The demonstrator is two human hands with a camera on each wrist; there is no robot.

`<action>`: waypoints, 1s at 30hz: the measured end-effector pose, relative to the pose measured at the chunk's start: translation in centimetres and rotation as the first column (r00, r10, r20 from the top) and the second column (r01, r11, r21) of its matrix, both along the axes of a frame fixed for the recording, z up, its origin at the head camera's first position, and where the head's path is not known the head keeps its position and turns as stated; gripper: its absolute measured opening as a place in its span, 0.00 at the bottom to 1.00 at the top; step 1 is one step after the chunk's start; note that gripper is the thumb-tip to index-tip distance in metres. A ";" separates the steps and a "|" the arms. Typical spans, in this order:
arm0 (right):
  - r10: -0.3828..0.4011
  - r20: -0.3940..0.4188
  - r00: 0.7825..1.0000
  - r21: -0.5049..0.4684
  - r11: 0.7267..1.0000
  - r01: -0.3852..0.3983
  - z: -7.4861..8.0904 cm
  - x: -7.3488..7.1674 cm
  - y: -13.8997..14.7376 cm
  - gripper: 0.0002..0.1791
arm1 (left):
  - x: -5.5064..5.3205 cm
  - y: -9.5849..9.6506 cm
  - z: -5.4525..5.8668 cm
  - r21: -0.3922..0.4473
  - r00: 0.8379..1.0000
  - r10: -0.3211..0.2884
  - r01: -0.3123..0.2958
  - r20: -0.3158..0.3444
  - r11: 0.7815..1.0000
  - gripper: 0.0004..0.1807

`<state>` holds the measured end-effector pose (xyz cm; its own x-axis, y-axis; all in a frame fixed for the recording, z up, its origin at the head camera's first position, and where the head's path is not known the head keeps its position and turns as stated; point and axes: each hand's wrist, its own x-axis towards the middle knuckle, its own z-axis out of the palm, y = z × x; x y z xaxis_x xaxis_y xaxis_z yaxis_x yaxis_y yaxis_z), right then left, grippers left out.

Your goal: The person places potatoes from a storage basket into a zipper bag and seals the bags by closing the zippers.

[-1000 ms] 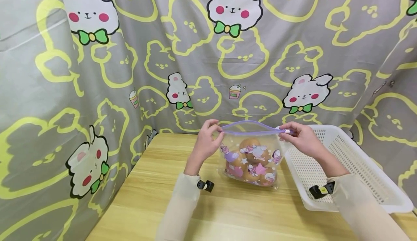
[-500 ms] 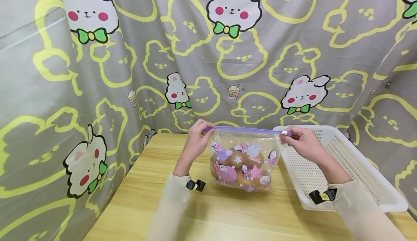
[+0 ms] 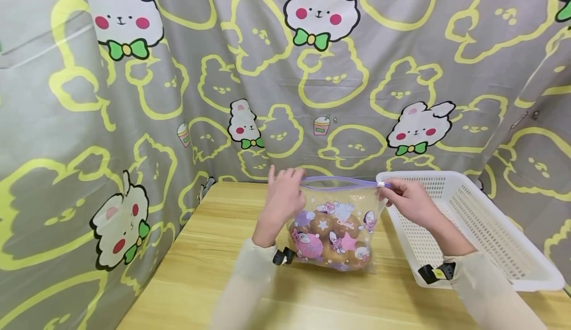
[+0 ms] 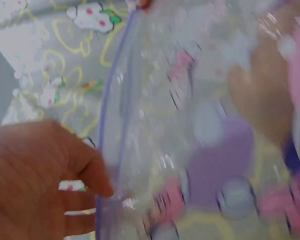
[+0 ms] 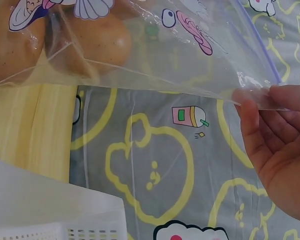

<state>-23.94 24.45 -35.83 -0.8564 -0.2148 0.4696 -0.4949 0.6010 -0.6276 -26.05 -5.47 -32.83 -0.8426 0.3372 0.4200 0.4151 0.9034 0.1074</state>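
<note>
A clear zip bag [image 3: 332, 231] with pink and purple cartoon prints hangs between both hands above the wooden table. Several brown potatoes [image 5: 90, 42] fill its lower part. Its purple zip strip [image 3: 339, 178] bows apart in the middle, leaving a gap at the mouth. At the upper left corner, my left hand [image 3: 285, 196] holds the bag's edge; in the left wrist view, the thumb lies right at the strip. My right hand [image 3: 412, 200] pinches the upper right corner, beside the white slider [image 3: 380, 184].
A white perforated plastic basket [image 3: 486, 206] stands on the table at the right, partly behind the right forearm. The wooden table [image 3: 200, 275] ends at a grey patterned curtain [image 3: 334, 87] at the back and left.
The strip looked bowed, then nearly straight half a second ago, and is bowed apart again. My left hand went left, then came back right. The bag's bottom sits slightly lower.
</note>
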 end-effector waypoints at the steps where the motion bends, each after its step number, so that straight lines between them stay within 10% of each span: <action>1: 0.001 0.001 1.000 -0.002 1.000 -0.001 -0.1 -0.1 0.0 0.07 | 0.1 0.5 0.2 -0.024 0.999 -0.034 0.035 0.033 0.999 0.29; 7: 0.014 0.010 1.000 -0.023 1.000 -0.014 -0.4 -0.4 0.2 0.07 | 0.5 3.3 0.6 -0.008 0.967 -0.202 0.206 0.157 0.978 0.38; 18: 0.067 0.105 0.992 -0.188 0.981 -0.046 -0.1 0.3 0.4 0.08 | -0.2 6.7 -0.5 0.078 0.954 -0.262 0.275 -0.148 0.958 0.17; 30: 0.176 0.074 0.982 -0.333 0.932 -0.142 -0.5 0.0 0.7 0.10 | -0.2 10.5 -0.7 0.206 0.926 -0.327 0.364 -0.190 0.909 0.12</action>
<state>-23.92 25.19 -36.31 -0.8699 -0.2024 0.4498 -0.4913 0.2745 -0.8266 -26.22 5.03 -33.55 -0.6131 0.4729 0.6329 0.7239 0.6570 0.2104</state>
